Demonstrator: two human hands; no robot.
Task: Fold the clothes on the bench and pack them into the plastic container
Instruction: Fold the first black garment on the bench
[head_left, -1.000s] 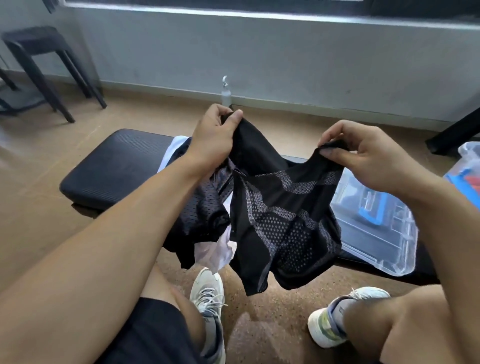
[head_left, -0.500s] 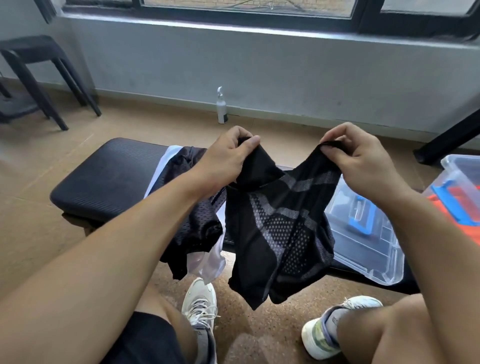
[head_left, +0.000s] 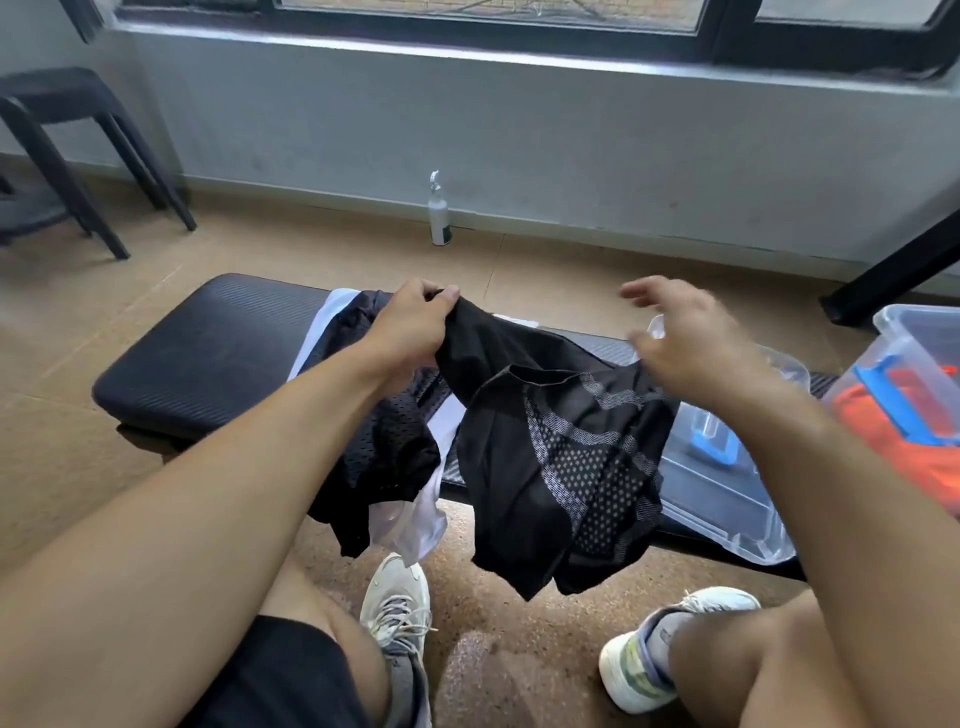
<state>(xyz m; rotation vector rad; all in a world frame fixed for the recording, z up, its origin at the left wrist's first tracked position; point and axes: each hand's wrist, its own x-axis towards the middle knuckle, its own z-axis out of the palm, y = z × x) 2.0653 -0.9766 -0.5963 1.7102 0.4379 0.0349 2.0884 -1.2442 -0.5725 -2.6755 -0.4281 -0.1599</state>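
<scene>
Left hand (head_left: 410, 327), centre frame, pinches one edge of the black patterned garment (head_left: 561, 467), which hangs unfolded in front of the counter (head_left: 208, 358). Right hand (head_left: 691, 338) is spread and blurred, gripping nothing. More dark mesh clothing (head_left: 384, 447) lies unfolded at mid-counter. At right, the plastic container (head_left: 904, 338) already holds orange fabric; a clear lid (head_left: 727, 499) rests beside it. Judgement: packing partly done, folding outstanding.

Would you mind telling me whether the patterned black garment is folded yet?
Not folded: the black garment hangs loose and crumpled from the left hand over the bench.
</scene>
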